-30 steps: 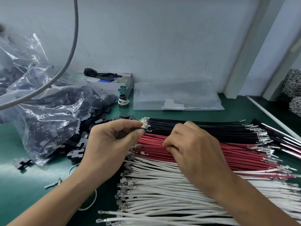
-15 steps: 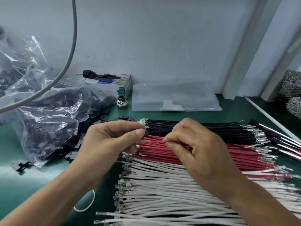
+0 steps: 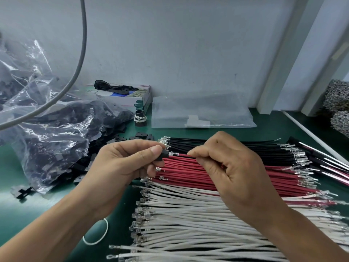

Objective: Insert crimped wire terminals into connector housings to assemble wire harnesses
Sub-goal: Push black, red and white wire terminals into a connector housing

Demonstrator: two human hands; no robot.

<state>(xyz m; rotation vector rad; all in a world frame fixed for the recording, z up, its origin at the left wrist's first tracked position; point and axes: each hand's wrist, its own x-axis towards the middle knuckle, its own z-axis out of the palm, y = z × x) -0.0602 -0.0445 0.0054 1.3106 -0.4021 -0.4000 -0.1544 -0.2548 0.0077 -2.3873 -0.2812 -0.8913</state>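
My left hand [image 3: 124, 165] pinches a small black connector housing [image 3: 164, 155] between thumb and fingers above the wire piles. My right hand [image 3: 232, 171] pinches a red wire [image 3: 182, 155] just behind its metal terminal [image 3: 172, 153], whose tip sits at the housing's opening. Below the hands lie three rows of cut wires on the green bench: black wires [image 3: 236, 146] farthest, red wires [image 3: 190, 176] in the middle, white wires [image 3: 188, 216] nearest, all with crimped terminals on both ends.
A clear plastic bag of black housings [image 3: 56, 137] sits at the left, with loose housings [image 3: 141, 135] spilled beside it. A cardboard box [image 3: 132, 99], a small black spool [image 3: 140, 119] and a flat plastic bag [image 3: 204, 112] stand at the back. A white rubber band [image 3: 98, 235] lies near my left forearm.
My right hand lifted a red wire from the pile and brought its terminal up to the housing in my left hand. My left hand shifted slightly right.
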